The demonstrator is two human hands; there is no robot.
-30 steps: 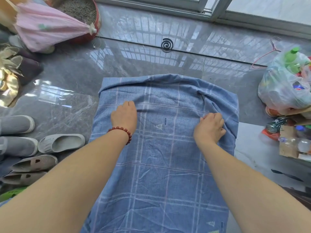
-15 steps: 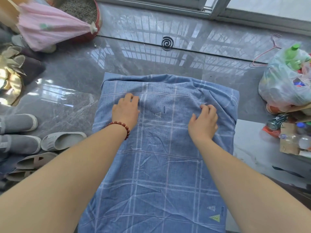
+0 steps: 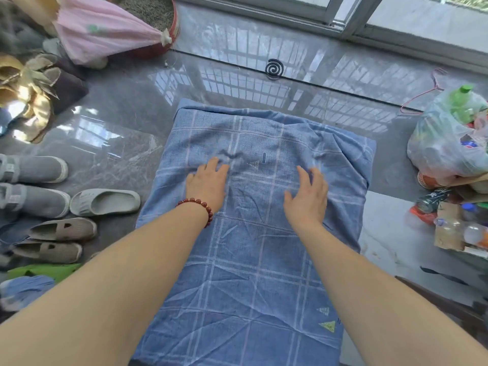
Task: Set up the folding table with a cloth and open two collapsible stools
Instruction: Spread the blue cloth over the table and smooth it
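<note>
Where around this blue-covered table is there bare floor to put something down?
Bare floor lies between the cloth, the shoes and the mosquito coil. A pale strip runs right of the cloth. Shoes crowd the left, a plastic bag and bottles the right.

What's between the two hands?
Only creased blue cloth, with a small triangle print, lies between the left hand and right hand, seen in the head view.

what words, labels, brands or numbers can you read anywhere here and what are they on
No text here can be read.
On the cloth: the small dark mark and the yellow triangle may hold print, too small to read.
In the plastic bag: a blue and red label, blurred.
On the can below the bag: print unreadable.
On the grey shoe: a pale tab, blurred.
</note>
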